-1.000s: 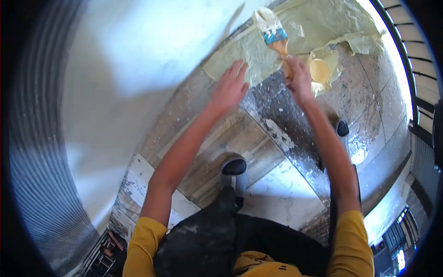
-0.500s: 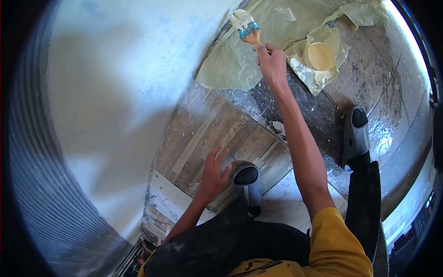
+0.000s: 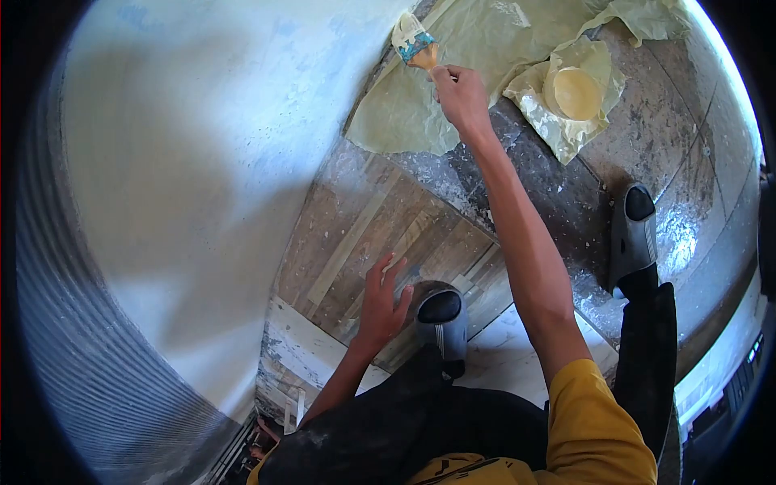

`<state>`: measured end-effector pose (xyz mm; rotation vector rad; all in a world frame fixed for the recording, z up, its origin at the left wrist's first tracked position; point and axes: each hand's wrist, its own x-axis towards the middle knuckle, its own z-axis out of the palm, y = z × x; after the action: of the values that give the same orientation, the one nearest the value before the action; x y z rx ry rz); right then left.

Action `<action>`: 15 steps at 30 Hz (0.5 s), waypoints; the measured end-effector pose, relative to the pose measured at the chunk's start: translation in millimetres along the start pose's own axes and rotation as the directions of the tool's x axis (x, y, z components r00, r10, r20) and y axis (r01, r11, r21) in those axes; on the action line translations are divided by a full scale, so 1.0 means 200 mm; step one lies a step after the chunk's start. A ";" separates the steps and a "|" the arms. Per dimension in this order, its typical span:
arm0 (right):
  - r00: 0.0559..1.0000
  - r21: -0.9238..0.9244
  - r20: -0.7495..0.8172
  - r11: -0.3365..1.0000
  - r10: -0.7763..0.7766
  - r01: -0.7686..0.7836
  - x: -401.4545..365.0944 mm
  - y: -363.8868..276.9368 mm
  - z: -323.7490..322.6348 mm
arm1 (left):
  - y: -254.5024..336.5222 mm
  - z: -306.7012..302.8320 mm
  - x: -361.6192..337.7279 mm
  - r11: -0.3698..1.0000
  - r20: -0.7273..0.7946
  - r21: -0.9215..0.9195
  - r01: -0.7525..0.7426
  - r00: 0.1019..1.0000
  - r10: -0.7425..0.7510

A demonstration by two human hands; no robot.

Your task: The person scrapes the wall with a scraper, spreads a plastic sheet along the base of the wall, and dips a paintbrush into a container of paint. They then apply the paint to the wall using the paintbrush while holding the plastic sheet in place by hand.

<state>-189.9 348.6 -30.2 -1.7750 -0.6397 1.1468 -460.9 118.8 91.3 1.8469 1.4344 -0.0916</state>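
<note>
Right hand (image 3: 459, 95) has its grip clenched on the brush (image 3: 414, 42), bristles at the wall (image 3: 202, 162). Left hand (image 3: 384, 303) is released, fingers spread, near the wall.

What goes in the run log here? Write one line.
right hand: grips paintbrush | paintbrush: bristles at wall base | left hand: open, beside shoe | paint tub: on plastic sheet

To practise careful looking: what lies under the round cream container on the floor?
A crumpled pale sheet lies under and around the container. The spattered floor directly beneath is covered.
</note>
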 end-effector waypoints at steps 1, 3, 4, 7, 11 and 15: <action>1.000 -0.005 0.023 1.000 0.010 -0.010 -0.02 -0.01 0.00 | -0.01 0.00 0.00 1.000 -0.007 -0.011 0.000 1.000 0.000; 0.999 -0.027 0.035 1.000 0.004 -0.003 -0.05 -0.01 0.02 | -0.02 -0.01 -0.01 1.000 -0.014 -0.024 0.003 1.000 -0.003; 0.999 -0.047 0.045 0.999 -0.003 0.005 -0.06 -0.01 0.03 | -0.02 -0.01 -0.01 1.000 -0.013 -0.024 0.002 1.000 -0.002; 0.996 -0.034 0.081 0.998 -0.041 0.044 -0.10 0.01 0.06 | -0.04 0.00 -0.02 1.000 -0.020 -0.017 0.000 1.000 0.000; 0.992 -0.056 0.122 0.998 -0.020 0.027 -0.14 0.01 0.08 | -0.05 0.00 -0.03 1.000 -0.025 -0.009 -0.004 1.000 0.003; 0.982 -0.096 0.186 0.995 0.014 0.004 -0.18 0.02 0.09 | -0.06 0.00 -0.04 1.000 -0.021 -0.021 -0.011 1.000 0.010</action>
<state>-221.3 325.9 -21.9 -1.7628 -0.8142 1.3161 -473.2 114.2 89.4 1.8426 1.4342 -0.0520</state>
